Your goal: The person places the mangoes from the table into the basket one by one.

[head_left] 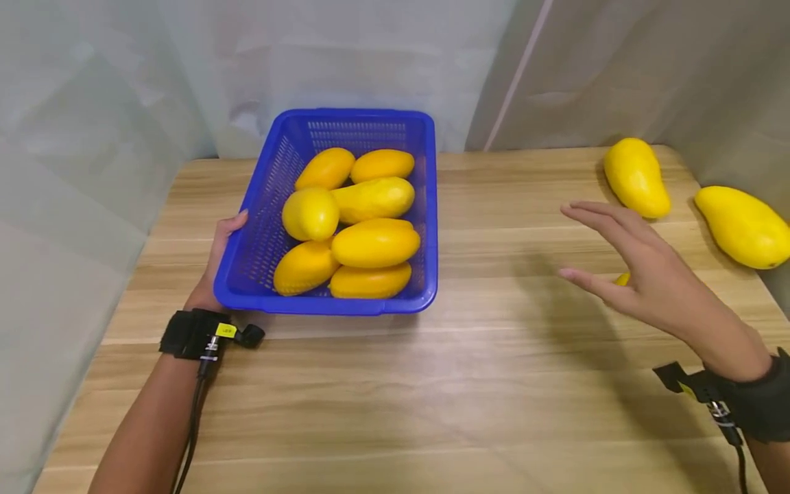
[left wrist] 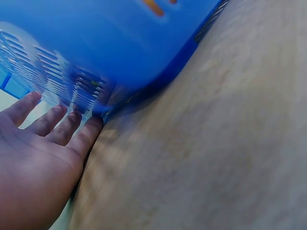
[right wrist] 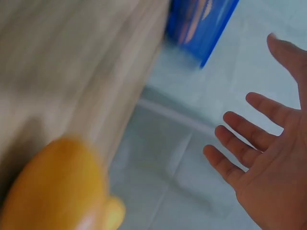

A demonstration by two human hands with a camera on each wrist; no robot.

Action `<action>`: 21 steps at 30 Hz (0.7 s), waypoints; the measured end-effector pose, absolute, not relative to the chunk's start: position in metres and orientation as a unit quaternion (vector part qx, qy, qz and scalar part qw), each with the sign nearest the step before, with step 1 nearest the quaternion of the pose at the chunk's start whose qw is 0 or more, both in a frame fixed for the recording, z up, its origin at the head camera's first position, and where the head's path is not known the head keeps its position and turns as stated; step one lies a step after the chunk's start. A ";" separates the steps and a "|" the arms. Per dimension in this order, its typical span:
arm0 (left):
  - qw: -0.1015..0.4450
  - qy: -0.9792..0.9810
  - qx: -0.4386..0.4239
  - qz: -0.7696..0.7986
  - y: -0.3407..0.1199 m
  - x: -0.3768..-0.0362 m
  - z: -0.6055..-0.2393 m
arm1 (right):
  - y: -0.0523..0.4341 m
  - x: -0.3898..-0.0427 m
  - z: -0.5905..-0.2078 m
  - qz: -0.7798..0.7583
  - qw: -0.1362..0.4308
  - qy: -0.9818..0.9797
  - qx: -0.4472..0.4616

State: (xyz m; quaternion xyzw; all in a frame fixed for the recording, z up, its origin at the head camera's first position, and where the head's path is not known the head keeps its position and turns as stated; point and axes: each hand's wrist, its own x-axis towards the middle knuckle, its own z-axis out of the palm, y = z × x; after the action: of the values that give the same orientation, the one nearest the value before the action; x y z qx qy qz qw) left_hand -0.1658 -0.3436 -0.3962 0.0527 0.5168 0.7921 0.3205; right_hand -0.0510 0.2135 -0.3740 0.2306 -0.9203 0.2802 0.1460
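A blue plastic basket (head_left: pixel 327 305) with slotted walls holds several yellow mangoes (head_left: pixel 375 243). At its left side is my left hand (head_left: pixel 212 264), thumb beside the rim. The left wrist view shows that hand's fingers (left wrist: pixel 64 128) extended, with their tips against the slotted wall. My right hand (head_left: pixel 648 274) is in the air over the right part of the table, fingers spread and holding nothing. Behind it, a sliver of another mango (head_left: pixel 623 279) shows; the hand hides the rest.
Two loose mangoes, one at the back right (head_left: pixel 637 178) and one near the right edge (head_left: pixel 743 228), lie on the wooden table (head_left: pixel 481 384). Pale sheeting (head_left: pixel 370 55) hangs behind the table and along its sides. A cable (head_left: pixel 191 425) runs from the left wrist strap.
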 end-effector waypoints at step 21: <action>0.318 0.524 0.043 0.789 -0.340 -0.165 -0.393 | 0.303 -0.020 -0.454 0.256 0.103 -0.953 0.123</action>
State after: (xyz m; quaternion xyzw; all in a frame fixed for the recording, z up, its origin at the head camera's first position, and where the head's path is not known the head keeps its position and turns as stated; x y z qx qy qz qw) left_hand -0.1648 -0.3399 -0.3934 0.0429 0.5237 0.7893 0.3178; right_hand -0.0203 0.3027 -0.4542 0.1226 -0.9534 0.2558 0.1027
